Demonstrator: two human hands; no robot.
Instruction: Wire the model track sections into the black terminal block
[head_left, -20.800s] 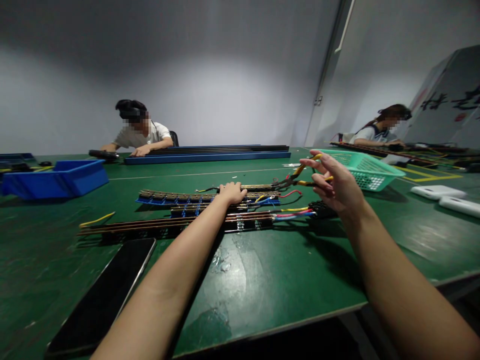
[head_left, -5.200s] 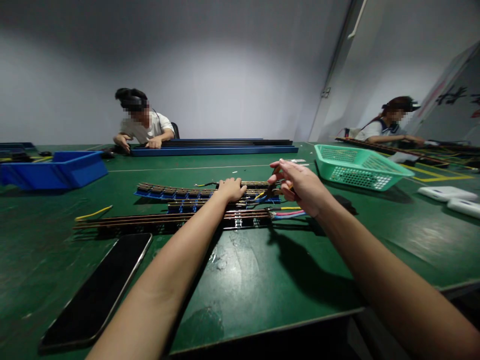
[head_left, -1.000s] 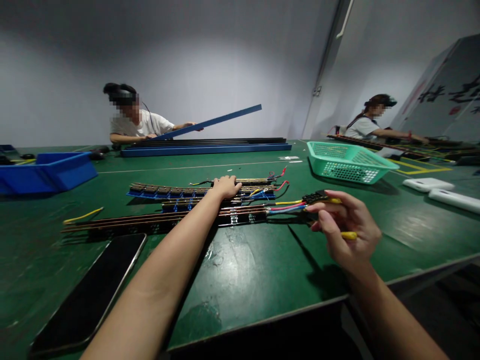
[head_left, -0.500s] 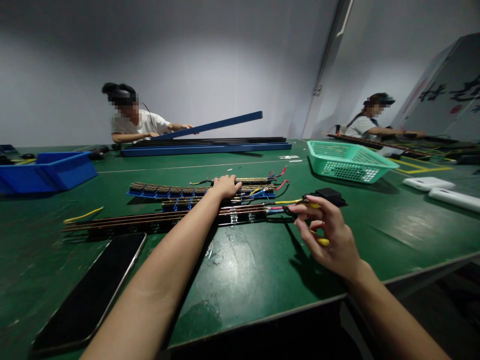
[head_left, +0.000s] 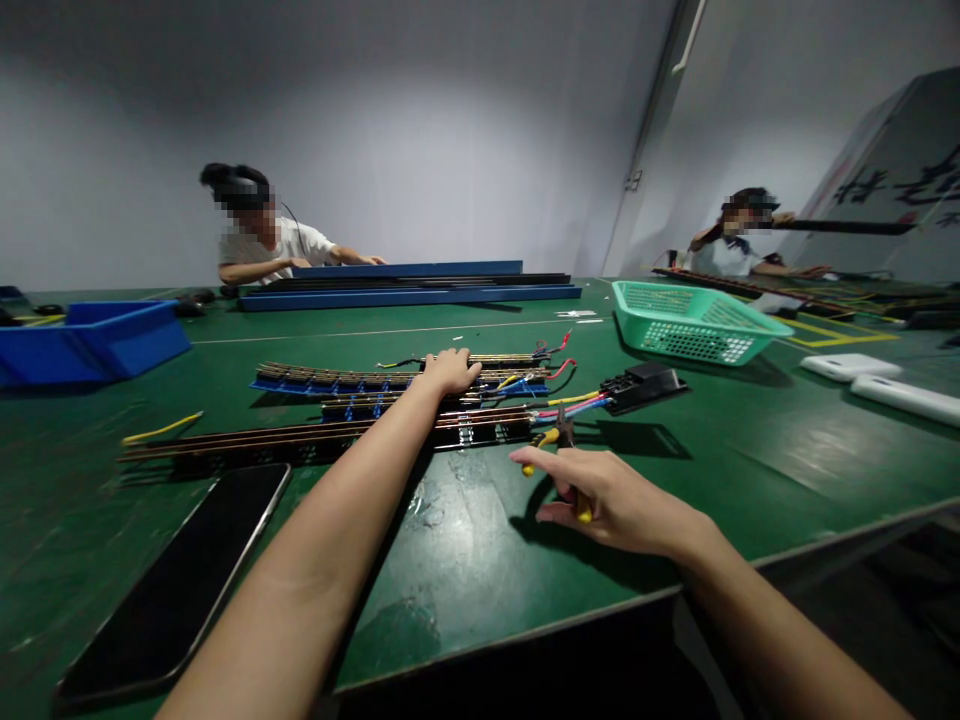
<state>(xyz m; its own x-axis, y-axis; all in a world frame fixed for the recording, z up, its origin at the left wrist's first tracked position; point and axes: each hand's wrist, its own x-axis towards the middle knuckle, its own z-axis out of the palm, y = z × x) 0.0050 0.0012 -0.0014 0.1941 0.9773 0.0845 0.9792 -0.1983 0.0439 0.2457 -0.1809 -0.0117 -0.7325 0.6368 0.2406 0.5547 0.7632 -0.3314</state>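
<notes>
My left hand (head_left: 451,372) rests across the copper-railed strips (head_left: 337,375) on blue bases, fingers lying over them. Nearer to me lies a longer dark strip (head_left: 247,437) with copper bars, and my left forearm hides part of it. From its right end, yellow, red and blue wires run to a black plug-like box (head_left: 645,387). Below those wires my right hand (head_left: 611,495) holds yellow-handled pliers (head_left: 555,437), their dark jaws pointing away from me. The fingers are loosely curled around the handles.
A phone (head_left: 180,580) lies at the near left, a blue bin (head_left: 112,340) behind it. A green basket (head_left: 697,325) and white devices (head_left: 900,385) are at right. Across the table, one person (head_left: 277,240) handles blue rails (head_left: 412,297); another person (head_left: 724,255) works at far right.
My right hand, with the pliers, has moved left and toward me, away from the wires and black box. My left hand stays put. The person opposite has lowered a blue rail.
</notes>
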